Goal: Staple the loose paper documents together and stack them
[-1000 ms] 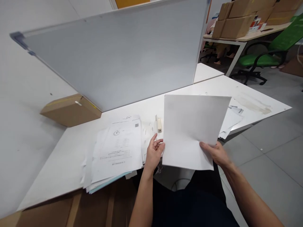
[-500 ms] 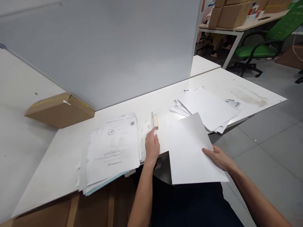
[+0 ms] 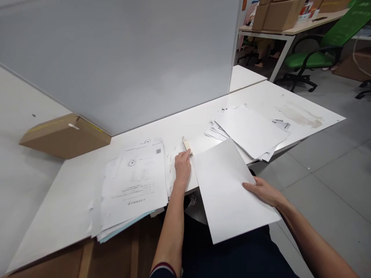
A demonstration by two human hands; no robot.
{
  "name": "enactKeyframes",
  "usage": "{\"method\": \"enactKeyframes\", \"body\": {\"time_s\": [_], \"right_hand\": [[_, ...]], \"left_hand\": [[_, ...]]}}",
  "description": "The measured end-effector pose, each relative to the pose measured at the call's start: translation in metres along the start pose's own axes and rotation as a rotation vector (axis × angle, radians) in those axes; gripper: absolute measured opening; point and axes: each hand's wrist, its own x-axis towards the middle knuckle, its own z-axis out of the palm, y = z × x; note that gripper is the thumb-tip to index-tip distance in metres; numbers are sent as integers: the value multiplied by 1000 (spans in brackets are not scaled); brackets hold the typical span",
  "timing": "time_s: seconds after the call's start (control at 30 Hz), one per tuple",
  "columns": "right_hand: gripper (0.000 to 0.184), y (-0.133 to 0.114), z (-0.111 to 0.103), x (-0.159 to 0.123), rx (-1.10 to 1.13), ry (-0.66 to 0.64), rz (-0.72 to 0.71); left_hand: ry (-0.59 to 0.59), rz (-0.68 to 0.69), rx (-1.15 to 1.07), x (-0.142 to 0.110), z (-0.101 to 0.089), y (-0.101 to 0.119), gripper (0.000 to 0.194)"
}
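Observation:
My right hand (image 3: 262, 191) grips the right edge of a blank white sheet of paper (image 3: 224, 181), thumb on top and fingers underneath. The sheet is tilted, its far left corner beside a cream stapler (image 3: 186, 144) on the desk. My left hand (image 3: 183, 166) has its fingers closed at the near end of that stapler; part of the grip is hidden by the hand itself. Left of this hand lies a stack of printed papers (image 3: 136, 181), and a pile of mostly blank papers (image 3: 255, 131) rests farther right.
The white desk (image 3: 69, 200) runs along a grey partition (image 3: 139, 61). A cardboard box (image 3: 66, 135) sits at the back left, with more cardboard (image 3: 107, 258) below the desk. Beyond the right end are a green chair (image 3: 310, 58) and another table carrying boxes (image 3: 278, 15).
My left hand has come onto the near end of the stapler, which has turned slightly. My right hand has shifted the paper left, bringing its corner close to the stapler.

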Motion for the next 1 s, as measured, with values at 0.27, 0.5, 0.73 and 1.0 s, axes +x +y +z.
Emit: {"method": "enactKeyframes", "body": {"time_s": [0.27, 0.5, 0.73, 1.0], "right_hand": [[35, -13, 8, 12, -9, -64, -58], [39, -15, 7, 16, -60, -41, -31], [39, -15, 6, 16, -37, -54, -48], [43, -33, -21, -13, 86, 192, -86]], "left_hand": [[-38, 17, 52, -3, -2, 1, 45], [-54, 30, 159, -4, -1, -2, 49], [-65, 25, 209, -7, 1, -7, 57], [-9, 36, 157, -16, 3, -7, 59]]}}
